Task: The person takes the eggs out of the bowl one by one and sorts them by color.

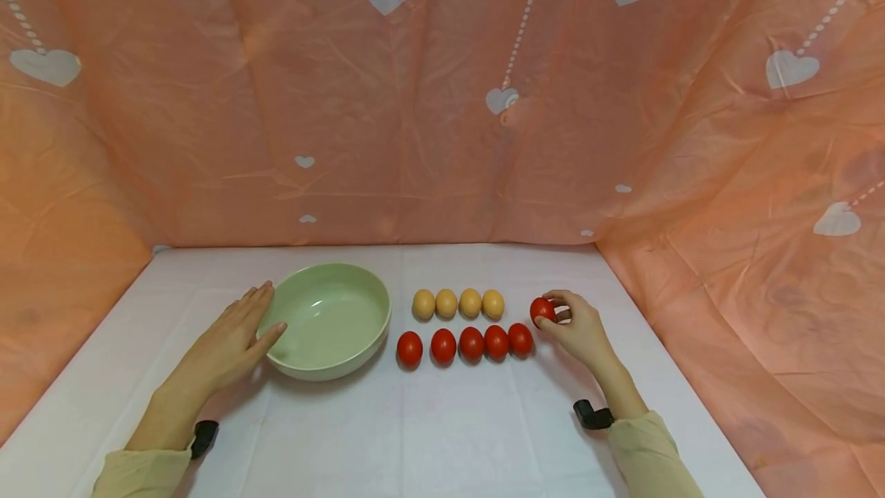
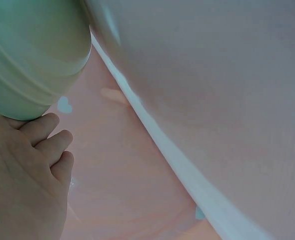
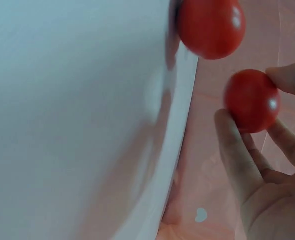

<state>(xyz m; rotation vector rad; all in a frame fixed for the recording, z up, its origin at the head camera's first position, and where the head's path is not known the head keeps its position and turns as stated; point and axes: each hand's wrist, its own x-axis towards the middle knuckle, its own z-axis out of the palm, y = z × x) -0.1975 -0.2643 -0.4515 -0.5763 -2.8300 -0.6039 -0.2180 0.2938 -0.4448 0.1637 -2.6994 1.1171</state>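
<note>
A wide pale green bowl (image 1: 332, 321) sits on the left of the table. My left hand (image 1: 228, 340) lies against its left side, fingers stretched along the outside and thumb at the rim; in the left wrist view the fingertips touch the bowl's outer wall (image 2: 37, 55). My right hand (image 1: 579, 329) pinches a red cherry tomato (image 1: 542, 311) between thumb and fingers, also seen as the held tomato (image 3: 251, 101) in the right wrist view. Several more red cherry tomatoes (image 1: 472, 345) lie in a row just left of this hand.
Behind the red row, several yellow egg-shaped pieces (image 1: 446, 303) form a second row. A white cloth (image 1: 456, 436) covers the table. Orange sheeting (image 1: 442, 137) with pale hearts hangs behind and at both sides.
</note>
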